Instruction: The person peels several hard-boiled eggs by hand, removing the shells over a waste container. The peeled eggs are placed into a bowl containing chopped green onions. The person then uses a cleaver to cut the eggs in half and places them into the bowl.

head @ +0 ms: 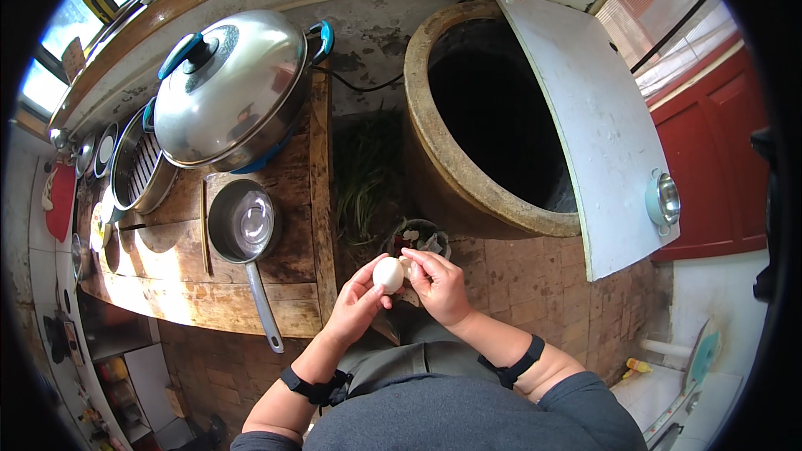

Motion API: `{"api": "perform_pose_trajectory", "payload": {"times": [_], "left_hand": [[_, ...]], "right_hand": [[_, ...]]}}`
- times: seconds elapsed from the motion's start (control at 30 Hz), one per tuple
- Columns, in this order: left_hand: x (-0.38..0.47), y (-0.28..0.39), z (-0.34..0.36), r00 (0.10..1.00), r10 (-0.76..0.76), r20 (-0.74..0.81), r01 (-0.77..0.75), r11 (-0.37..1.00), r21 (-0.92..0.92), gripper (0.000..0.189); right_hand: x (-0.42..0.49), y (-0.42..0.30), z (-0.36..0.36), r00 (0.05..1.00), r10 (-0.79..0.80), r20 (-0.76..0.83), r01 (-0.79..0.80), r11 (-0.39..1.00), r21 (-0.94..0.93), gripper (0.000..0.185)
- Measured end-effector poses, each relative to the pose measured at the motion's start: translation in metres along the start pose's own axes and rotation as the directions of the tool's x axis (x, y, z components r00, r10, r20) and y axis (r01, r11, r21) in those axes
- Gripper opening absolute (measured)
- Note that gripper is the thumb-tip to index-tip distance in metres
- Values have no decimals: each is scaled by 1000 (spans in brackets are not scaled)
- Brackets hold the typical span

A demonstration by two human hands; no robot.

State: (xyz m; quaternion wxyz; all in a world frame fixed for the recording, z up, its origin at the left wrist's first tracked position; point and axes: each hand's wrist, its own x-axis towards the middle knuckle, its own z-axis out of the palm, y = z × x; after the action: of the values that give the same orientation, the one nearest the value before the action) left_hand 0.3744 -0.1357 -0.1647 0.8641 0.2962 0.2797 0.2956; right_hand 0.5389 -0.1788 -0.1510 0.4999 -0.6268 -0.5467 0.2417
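Note:
A smooth white egg (388, 275) rests in the fingers of my left hand (354, 307), in front of my lap. My right hand (442, 288) is close against it, pinching a small pale piece (406, 266) that looks like eggshell at the egg's right side. Below and just beyond my hands stands a small bin (418, 239) with pale scraps inside, partly covered by my fingers. To the left, a saucepan (241, 219) sits on the wooden table (294, 291), its handle pointing toward me over the table edge.
A large lidded steel pot (232, 88) and a steamer tray (141, 169) stand on the table, with chopsticks (204, 225) beside the saucepan. A big earthenware vat (416, 106) is half covered by a white board (583, 119) carrying a small metal bowl (664, 199). Green stalks (363, 181) lie between.

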Motion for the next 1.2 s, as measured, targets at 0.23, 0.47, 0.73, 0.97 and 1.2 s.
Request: {"api": "perform_pose_trajectory", "payload": {"times": [0.23, 0.47, 0.73, 0.97, 1.2], "left_hand": [[8, 0, 7, 980, 166, -115, -78, 838, 540, 61], [-4, 8, 5, 1000, 27, -7, -24, 970, 240, 58], [-8, 9, -1, 988, -53, 144, 45, 997, 59, 48], [-8, 10, -2, 978, -33, 205, 36, 999, -10, 45], [-7, 11, 5, 985, -173, 8, 171, 965, -197, 53]], "right_hand": [[1, -7, -9, 966, -235, 109, 253, 949, -189, 31], [13, 0, -22, 987, -157, 19, 157, 965, -212, 30], [13, 8, -31, 987, -160, -13, 151, 955, -256, 27], [12, 21, -40, 987, -163, 5, 156, 931, -331, 31], [9, 69, -31, 998, 19, 57, 7, 907, -421, 26]]}}
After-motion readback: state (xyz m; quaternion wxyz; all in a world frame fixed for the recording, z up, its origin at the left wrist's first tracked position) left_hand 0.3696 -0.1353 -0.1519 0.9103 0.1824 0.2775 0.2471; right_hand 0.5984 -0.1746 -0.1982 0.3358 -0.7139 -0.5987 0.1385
